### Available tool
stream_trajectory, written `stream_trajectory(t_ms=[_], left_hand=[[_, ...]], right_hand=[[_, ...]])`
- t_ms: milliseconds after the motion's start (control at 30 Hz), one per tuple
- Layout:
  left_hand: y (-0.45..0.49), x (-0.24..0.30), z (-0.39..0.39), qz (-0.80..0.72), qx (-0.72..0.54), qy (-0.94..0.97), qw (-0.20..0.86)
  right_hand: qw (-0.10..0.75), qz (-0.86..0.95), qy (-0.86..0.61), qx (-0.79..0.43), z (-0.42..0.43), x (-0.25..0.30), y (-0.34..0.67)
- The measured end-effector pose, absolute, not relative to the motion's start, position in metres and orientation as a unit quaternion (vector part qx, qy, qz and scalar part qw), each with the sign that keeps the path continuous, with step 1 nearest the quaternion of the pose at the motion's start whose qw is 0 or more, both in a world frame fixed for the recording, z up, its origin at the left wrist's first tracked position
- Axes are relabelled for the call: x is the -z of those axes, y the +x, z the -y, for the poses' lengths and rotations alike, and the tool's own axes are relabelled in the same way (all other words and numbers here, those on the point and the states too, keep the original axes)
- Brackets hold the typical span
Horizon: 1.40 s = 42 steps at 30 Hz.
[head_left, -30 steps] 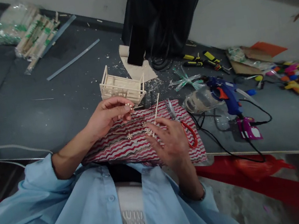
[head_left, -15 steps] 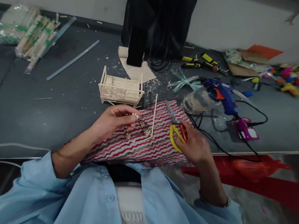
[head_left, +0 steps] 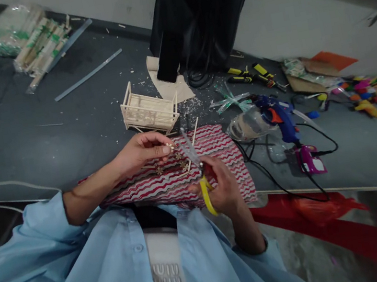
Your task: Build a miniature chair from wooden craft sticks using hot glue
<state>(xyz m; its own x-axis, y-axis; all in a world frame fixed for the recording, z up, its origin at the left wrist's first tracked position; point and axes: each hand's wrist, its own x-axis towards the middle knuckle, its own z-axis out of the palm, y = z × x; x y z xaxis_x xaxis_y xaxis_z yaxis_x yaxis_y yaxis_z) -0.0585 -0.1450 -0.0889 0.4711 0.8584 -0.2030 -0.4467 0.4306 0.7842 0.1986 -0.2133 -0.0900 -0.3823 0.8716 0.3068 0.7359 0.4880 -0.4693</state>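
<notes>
Between thumb and fingertips, my left hand [head_left: 143, 153] pinches a small pale wooden piece [head_left: 170, 147], too small to make out fully. My right hand [head_left: 221, 186] grips scissors [head_left: 205, 191] by their yellow-and-red handles, the blades pointing up towards my left fingertips but apart from them. Under both hands lies a red-and-white wavy-striped cloth [head_left: 167, 188]. Several little flower-shaped wooden pieces [head_left: 182, 165] rest on it, beside a thin stick [head_left: 195, 130] partly hidden by the scissors. Just beyond the cloth stands a small frame built of sticks [head_left: 149, 111].
A blue glue gun [head_left: 281, 119] leans on a plastic bottle [head_left: 249, 124] at right, its cable trailing to a purple box [head_left: 310, 160]. Behind are yellow-black pliers [head_left: 246, 75], a phone [head_left: 168, 62] and a black bag [head_left: 201, 17]. Bagged sticks [head_left: 44, 47] lie far left.
My right hand has lifted the scissors and swung them left across the cloth, near my left hand. My left hand keeps its pinch on the small piece.
</notes>
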Motion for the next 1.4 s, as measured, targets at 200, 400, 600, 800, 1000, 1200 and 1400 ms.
stream_trajectory(t_ms=[200, 400, 600, 800, 1000, 1200, 1400], left_hand=[[-0.059, 0.090, 0.144, -0.311, -0.407, 0.347, 0.785], [-0.060, 0.089, 0.145, -0.332, -0.397, 0.357, 0.778], [-0.061, 0.086, 0.145, -0.346, -0.406, 0.370, 0.761], [-0.061, 0.084, 0.144, -0.346, -0.402, 0.392, 0.752], [-0.061, 0.085, 0.143, -0.345, -0.392, 0.409, 0.748], [-0.062, 0.086, 0.143, -0.351, -0.393, 0.418, 0.740], [-0.061, 0.083, 0.143, -0.339, -0.405, 0.419, 0.738]], right_hand=[[0.222, 0.849, -0.472, -0.079, 0.200, 0.092, 0.181], [0.204, 0.854, -0.476, -0.051, 0.200, 0.094, 0.180], [0.188, 0.859, -0.475, -0.033, 0.199, 0.090, 0.179], [0.175, 0.855, -0.487, -0.014, 0.199, 0.089, 0.176], [0.179, 0.852, -0.491, -0.026, 0.199, 0.093, 0.173], [0.174, 0.855, -0.486, -0.051, 0.199, 0.093, 0.173], [0.176, 0.858, -0.482, -0.031, 0.199, 0.098, 0.173]])
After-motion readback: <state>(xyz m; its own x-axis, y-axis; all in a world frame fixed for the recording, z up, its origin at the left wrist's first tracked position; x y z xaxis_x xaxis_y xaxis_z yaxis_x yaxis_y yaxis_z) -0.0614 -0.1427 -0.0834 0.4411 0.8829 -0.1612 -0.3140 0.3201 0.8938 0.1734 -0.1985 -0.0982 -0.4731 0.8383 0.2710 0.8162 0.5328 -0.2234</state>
